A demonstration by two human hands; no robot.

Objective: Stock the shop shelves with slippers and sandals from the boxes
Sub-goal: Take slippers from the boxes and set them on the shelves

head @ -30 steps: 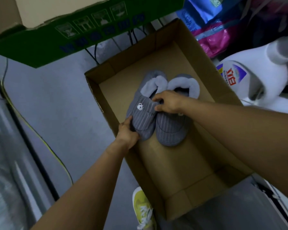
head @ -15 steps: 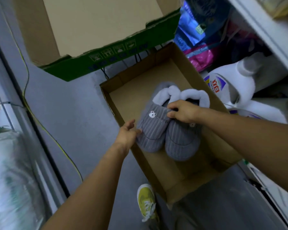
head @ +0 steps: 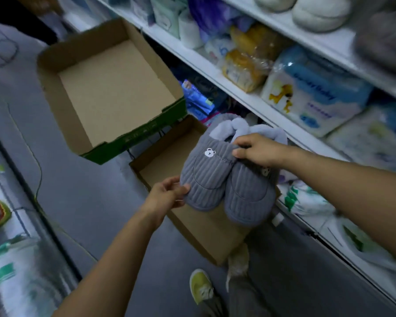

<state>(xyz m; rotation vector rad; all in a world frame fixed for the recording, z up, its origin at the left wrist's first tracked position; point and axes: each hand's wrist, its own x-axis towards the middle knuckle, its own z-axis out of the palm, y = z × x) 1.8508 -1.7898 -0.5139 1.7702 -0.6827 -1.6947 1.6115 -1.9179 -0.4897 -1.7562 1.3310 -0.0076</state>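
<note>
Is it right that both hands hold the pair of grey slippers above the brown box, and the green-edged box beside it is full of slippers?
Not quite. In the head view the green-edged box is empty. The left hand and right hand do hold the grey slippers above the brown box.

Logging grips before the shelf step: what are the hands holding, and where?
Both hold the pair of grey ribbed fabric slippers. The right hand grips the top near the fleece collars; the left hand pinches the toe of the left-side slipper.

Dim, bluish – blurry, warped edges
</note>
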